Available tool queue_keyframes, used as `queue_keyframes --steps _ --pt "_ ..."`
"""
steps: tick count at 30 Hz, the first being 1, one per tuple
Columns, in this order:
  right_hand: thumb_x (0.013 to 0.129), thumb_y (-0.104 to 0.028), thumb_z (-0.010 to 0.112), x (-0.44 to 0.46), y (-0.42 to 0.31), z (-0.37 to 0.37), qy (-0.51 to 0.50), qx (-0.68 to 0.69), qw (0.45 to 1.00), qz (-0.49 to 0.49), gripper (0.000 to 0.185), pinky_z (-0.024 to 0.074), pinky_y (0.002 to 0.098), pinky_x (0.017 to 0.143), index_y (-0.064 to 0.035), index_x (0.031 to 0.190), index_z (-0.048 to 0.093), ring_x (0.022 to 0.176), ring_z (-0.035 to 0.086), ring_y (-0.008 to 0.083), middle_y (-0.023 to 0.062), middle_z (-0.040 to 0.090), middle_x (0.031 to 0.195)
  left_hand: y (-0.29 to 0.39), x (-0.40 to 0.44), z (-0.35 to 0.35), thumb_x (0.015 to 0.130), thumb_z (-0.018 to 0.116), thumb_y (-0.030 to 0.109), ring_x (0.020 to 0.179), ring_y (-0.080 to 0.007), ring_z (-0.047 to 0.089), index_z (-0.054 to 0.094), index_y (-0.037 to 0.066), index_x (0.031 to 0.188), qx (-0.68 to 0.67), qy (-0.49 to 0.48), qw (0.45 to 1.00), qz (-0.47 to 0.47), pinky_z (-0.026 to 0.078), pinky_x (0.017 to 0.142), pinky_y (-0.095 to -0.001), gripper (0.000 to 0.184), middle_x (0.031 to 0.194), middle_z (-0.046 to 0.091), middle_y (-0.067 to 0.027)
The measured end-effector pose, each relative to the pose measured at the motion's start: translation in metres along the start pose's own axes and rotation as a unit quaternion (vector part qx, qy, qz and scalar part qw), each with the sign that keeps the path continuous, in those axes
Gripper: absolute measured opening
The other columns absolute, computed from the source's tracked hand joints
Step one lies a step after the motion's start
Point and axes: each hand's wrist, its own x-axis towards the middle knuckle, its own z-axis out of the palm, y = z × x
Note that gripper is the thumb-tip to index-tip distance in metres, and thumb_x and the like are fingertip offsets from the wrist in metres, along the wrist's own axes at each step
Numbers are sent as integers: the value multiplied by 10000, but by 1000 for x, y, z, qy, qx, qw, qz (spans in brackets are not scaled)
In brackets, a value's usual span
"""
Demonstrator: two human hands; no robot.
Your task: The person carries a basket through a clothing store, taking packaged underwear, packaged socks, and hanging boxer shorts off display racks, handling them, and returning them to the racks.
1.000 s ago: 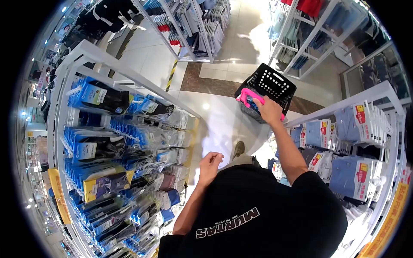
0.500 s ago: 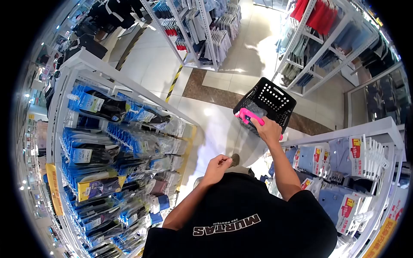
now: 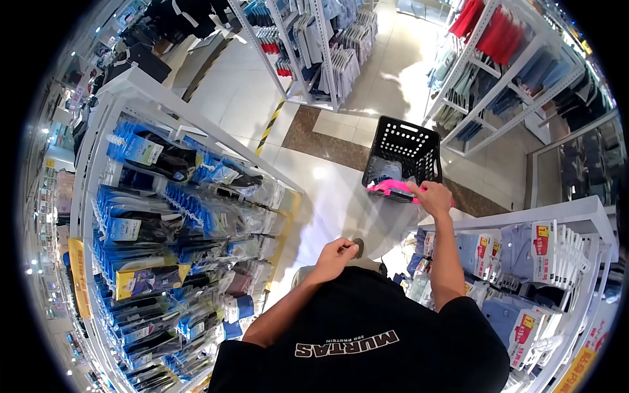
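Note:
My right hand [image 3: 432, 196] is wrapped round the pink handle [image 3: 391, 187] of a black shopping basket [image 3: 426, 139], which is out in front of me, to the right of the middle. Grey, plastic-looking packaging [image 3: 388, 169] lies inside it; its kind is unclear. Close to my waist, my left hand [image 3: 334, 259] is closed, fingers curled against the thumb, and nothing shows in it. A shoe [image 3: 358, 247] is just beyond its fingertips.
To the left stands a white rack [image 3: 216, 141] hung with packaged goods [image 3: 151, 154] in blue and clear plastic. At right, another rack [image 3: 576, 213] holds blue packs [image 3: 511, 304] with red price tags. Clothes racks [image 3: 327, 78] flank the tiled aisle [image 3: 262, 92] ahead.
The basket has turned more upright in view, and its inside shows more. My right hand has shifted right with the handle. My left hand has moved slightly right, still closed.

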Motion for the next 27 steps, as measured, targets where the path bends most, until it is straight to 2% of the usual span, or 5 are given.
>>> queue_keyframes --steps 3,7,17,23,27 --pt "799 -784 502 4 -2 -7 8 10 1000 -4 732 504 468 670 -98 695 733 719 670 366 173 679 700 2 -3 -3 948 654 217 800 -96 618 662 -21 1028 4 12 1000 -10 493 754 -252 251 859 683 -49" --pt "805 -773 507 9 -8 -4 15 -10 1000 23 716 500 465 644 -103 689 733 688 664 368 171 670 675 -11 -2 -5 939 664 230 685 -55 495 660 -5 988 -29 29 999 -22 404 619 -223 240 757 602 12" --pt "805 -769 521 14 -33 11 43 -2 990 136 705 494 450 654 -107 652 709 724 669 345 130 681 684 -10 17 -24 938 663 223 683 -49 501 658 -10 978 -29 -15 999 5 411 624 -227 237 747 593 16" --pt "807 -758 523 27 -52 8 48 21 983 178 698 501 467 720 -100 688 722 789 679 376 164 703 751 5 49 -50 939 659 236 681 -56 507 660 -9 976 -31 -38 998 29 415 624 -235 248 729 595 -3" --pt "845 -736 473 43 -63 9 45 17 979 200 696 501 471 746 -102 717 729 829 676 382 175 704 780 29 95 -53 905 662 196 705 -175 584 655 9 1011 92 -14 985 148 465 651 -314 215 791 629 -62"
